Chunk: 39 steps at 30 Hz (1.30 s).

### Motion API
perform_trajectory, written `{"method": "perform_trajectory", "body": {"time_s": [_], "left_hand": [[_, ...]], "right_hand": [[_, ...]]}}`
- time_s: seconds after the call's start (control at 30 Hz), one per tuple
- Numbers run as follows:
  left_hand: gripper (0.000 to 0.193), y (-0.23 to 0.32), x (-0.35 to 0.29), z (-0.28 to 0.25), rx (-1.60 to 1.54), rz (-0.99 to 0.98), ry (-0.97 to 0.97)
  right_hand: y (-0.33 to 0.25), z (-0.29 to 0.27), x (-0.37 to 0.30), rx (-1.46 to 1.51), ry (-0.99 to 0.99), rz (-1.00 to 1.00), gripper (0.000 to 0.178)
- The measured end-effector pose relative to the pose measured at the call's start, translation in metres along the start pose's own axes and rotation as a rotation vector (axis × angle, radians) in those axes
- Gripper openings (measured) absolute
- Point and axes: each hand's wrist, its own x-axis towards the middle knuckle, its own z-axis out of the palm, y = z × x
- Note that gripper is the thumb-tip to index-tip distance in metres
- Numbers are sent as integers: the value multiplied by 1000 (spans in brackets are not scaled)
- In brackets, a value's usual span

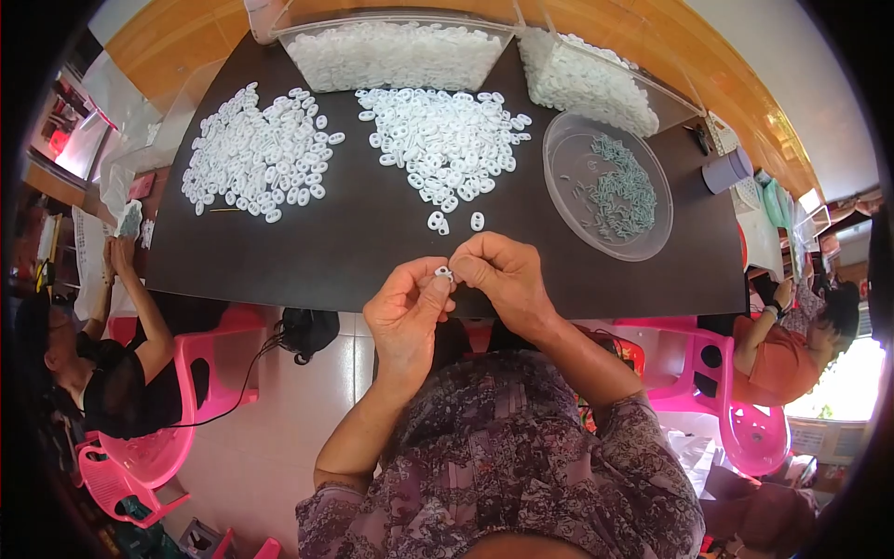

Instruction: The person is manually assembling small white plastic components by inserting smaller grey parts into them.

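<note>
Just beyond the table's near edge, my left hand pinches a small white oval plastic piece with holes between thumb and forefinger. My right hand meets it from the right, thumb and forefinger pressed together at the piece; whatever is in that pinch is too small to make out. A few loose white pieces lie a little past my hands. Behind them spreads a pile of the same white pieces, with another pile to the left. At the right, a round clear plastic tray holds many small grey-green, spring-like parts.
Two clear bins full of white pieces, one at the back and one at back right, line the dark table. A grey-purple cup stands far right. People sit on pink chairs at the left and right.
</note>
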Motion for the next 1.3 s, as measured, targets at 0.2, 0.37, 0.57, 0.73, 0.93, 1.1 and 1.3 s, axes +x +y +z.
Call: {"method": "perform_trajectory", "body": {"time_s": [0.2,0.37,0.57,0.73,0.93,1.1,1.3], "left_hand": [[16,-5,-2,-2,48,26,13],[15,-10,-3,-2,74,69,30],[15,-9,-3,-4,60,56,45],[15,-9,-4,-6,31,52,56],[14,-11,-4,-7,217,154,53],[12,-18,-2,-11,574,437,74],[13,-11,0,-13,449,296,88]], "right_hand": [[3,1,-1,1,6,-15,10],[7,4,-3,-22,25,-39,10],[6,5,-4,-21,-2,-32,9],[5,4,-3,-106,-36,-52,8],[7,5,-3,-189,-47,-103,8],[13,12,-3,-384,-17,-192,8],[12,9,2,-303,-54,-180,9]]}}
